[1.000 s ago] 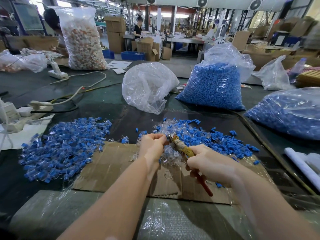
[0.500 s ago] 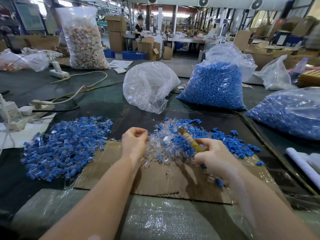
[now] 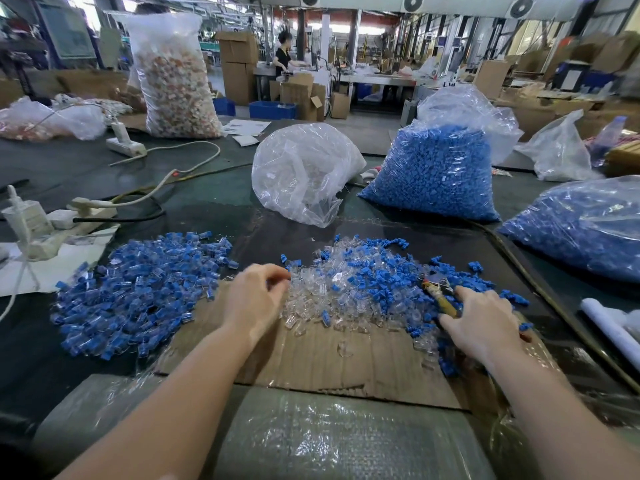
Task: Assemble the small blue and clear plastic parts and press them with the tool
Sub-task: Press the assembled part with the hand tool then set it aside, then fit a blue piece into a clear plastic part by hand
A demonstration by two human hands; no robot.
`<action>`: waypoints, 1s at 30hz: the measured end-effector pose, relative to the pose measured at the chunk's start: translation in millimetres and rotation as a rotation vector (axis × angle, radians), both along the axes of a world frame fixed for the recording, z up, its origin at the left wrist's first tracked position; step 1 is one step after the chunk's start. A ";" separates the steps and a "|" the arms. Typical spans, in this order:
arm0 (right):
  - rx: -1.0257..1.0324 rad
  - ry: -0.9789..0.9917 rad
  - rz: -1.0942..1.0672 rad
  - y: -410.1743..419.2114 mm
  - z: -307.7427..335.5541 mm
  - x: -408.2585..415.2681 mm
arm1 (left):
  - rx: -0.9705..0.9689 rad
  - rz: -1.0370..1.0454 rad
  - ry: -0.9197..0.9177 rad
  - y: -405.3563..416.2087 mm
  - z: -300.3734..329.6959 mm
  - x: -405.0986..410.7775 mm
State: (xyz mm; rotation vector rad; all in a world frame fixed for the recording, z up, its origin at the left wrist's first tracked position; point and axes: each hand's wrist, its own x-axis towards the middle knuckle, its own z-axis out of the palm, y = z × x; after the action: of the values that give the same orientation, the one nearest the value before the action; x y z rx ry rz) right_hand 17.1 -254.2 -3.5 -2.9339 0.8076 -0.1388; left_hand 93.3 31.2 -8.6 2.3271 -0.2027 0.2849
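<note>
Head view, looking down over a dark surface (image 3: 214, 209) in a busy workshop. Left hand (image 3: 254, 299) with fingers curled at the near-left edge of a loose heap of clear parts (image 3: 332, 303) and blue parts (image 3: 377, 275); fingertips pinched together, though whether a piece sits between them cannot be told. Right hand (image 3: 481, 323) wrapped around the yellow-handled tool (image 3: 438, 296), tip pointing up and left into the heap. Heap spread over a flat sheet of cardboard (image 3: 329, 365). Parts probably very light, hard and slick, likely to skitter or spill; best pinched singly by the sides between thumb and fingertip.

To the left, a separate pile of joined blue-and-clear pieces (image 3: 138, 299). Behind, a crinkled clear bag (image 3: 304, 171) and two bags of blue parts (image 3: 440, 174), (image 3: 581, 230). Power strip with cables (image 3: 52, 220) at far left, well apart. Nothing between hands and heap.
</note>
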 end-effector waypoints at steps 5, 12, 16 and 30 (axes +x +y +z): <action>-0.032 0.009 -0.013 0.6 -3.3 -1.4 | -0.010 -0.587 0.217 -31.5 8.8 -24.0; -0.002 0.025 -0.039 2.6 -2.2 -2.5 | 0.162 -0.601 0.178 -44.4 -2.6 -30.9; 0.025 -0.179 0.007 13.8 0.7 -3.6 | 0.165 -0.578 0.145 -52.0 -2.4 -33.0; -0.008 -0.259 0.130 34.2 -0.3 5.6 | 0.073 -0.498 0.100 -65.1 -9.7 -44.6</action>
State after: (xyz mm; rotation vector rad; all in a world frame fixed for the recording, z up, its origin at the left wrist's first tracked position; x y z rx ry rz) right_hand 22.7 -220.0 -3.9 -2.8804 0.5776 -0.5001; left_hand 48.7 -33.8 -18.2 2.2652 -0.7355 -0.0879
